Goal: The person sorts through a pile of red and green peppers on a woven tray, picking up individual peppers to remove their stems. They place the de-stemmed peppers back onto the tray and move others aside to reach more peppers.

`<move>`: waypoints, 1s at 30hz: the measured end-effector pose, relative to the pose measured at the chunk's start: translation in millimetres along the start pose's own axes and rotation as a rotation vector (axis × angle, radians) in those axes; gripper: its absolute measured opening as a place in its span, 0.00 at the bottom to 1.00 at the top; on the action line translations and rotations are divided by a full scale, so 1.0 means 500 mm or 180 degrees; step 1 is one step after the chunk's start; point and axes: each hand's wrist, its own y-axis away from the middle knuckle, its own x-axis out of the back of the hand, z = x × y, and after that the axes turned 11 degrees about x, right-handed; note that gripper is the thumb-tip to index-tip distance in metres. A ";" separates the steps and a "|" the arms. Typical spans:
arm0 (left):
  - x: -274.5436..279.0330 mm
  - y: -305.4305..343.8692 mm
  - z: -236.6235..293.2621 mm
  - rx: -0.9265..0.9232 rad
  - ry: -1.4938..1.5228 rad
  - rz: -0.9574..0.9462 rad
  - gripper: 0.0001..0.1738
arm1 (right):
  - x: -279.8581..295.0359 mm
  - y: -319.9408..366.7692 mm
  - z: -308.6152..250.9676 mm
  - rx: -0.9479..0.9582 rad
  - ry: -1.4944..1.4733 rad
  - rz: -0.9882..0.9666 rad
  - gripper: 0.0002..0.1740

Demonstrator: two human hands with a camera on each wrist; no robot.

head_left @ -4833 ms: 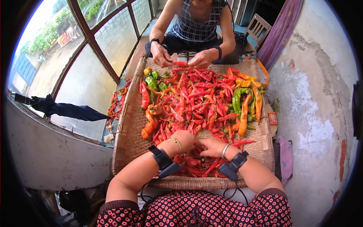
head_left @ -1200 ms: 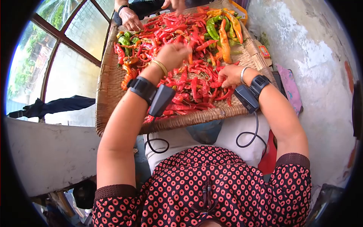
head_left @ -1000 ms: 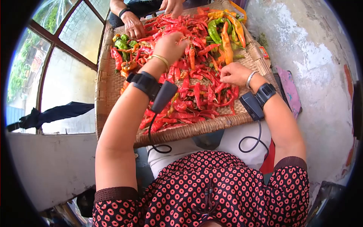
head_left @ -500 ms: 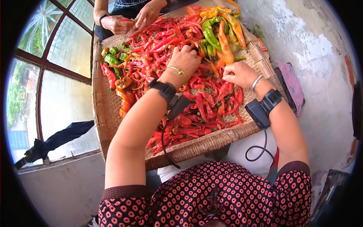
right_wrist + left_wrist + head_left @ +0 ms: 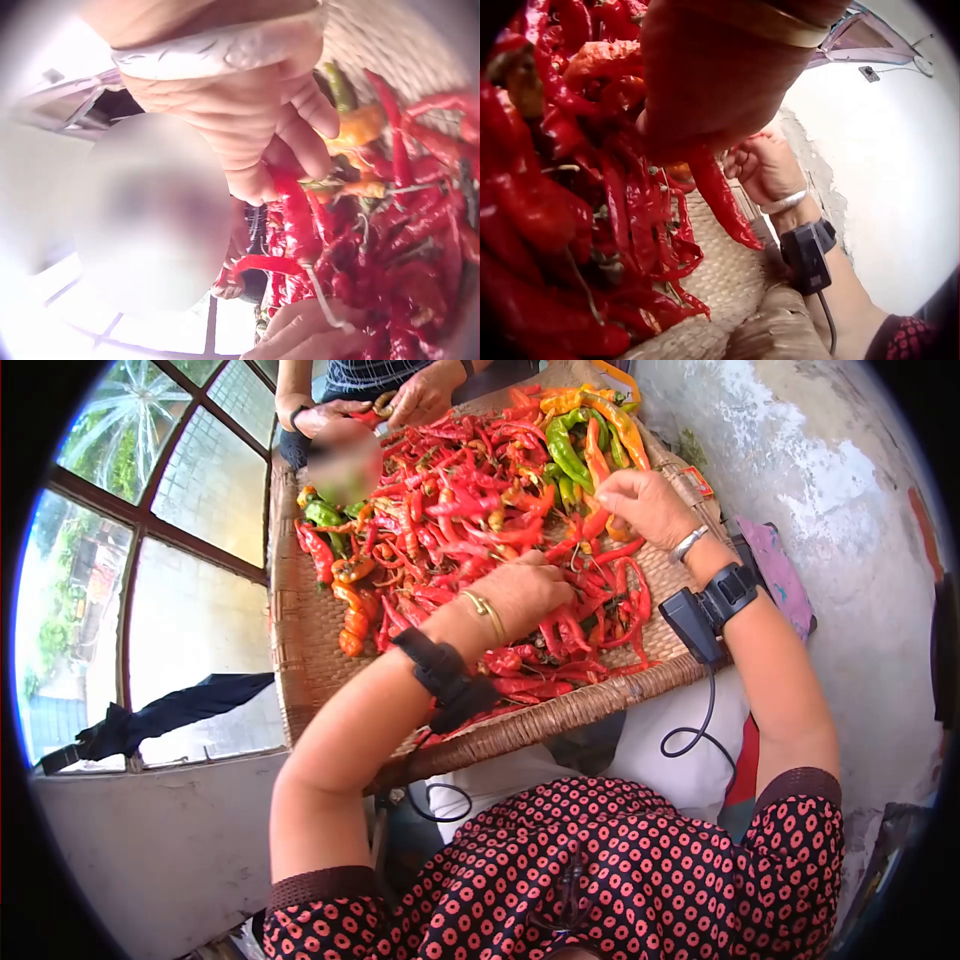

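My left hand (image 5: 525, 595) is low over the heap of red chili peppers (image 5: 460, 530), fingers curled. In the left wrist view a red chili pepper (image 5: 724, 202) juts out from beneath that hand, its tip pointing down over the woven basket tray (image 5: 720, 277). Off to the right, my right hand (image 5: 650, 505) is raised by the orange and green peppers (image 5: 575, 450). Between thumb and fingers it pinches another red chili pepper (image 5: 296, 217), stem end down in the right wrist view. The left hand's fingertips are mostly hidden.
Across the tray another person's hands (image 5: 420, 395) handle a pepper. Green peppers (image 5: 325, 512) and orange ones (image 5: 352, 615) lie along the tray's left side. A folded dark umbrella (image 5: 190, 710) lies on the window sill, and a rough wall (image 5: 840, 590) rises at the right.
My left hand has come from the upper heap back toward the tray's near side. My right hand has risen away from me, beside the orange peppers. The other person's hands remain at the far edge.
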 end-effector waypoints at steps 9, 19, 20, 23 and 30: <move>0.098 0.000 0.042 0.1855 0.1913 0.0636 0.16 | -0.057 -0.034 -0.008 -0.0333 -0.0753 0.0453 0.11; 0.026 0.024 -0.011 0.2337 0.2309 0.0305 0.11 | -0.085 0.000 -0.011 0.0222 -0.0511 -0.0752 0.09; 0.043 0.027 -0.025 0.2836 0.2825 0.0414 0.11 | -0.076 0.005 -0.018 0.0681 0.0215 -0.0569 0.10; 0.050 0.059 -0.099 0.2929 0.4503 0.1651 0.15 | -0.038 0.022 -0.089 0.1327 0.1416 -0.0719 0.10; 0.023 0.056 -0.090 0.3341 0.4294 0.2120 0.26 | -0.012 0.159 -0.358 0.2150 0.1382 -0.1722 0.09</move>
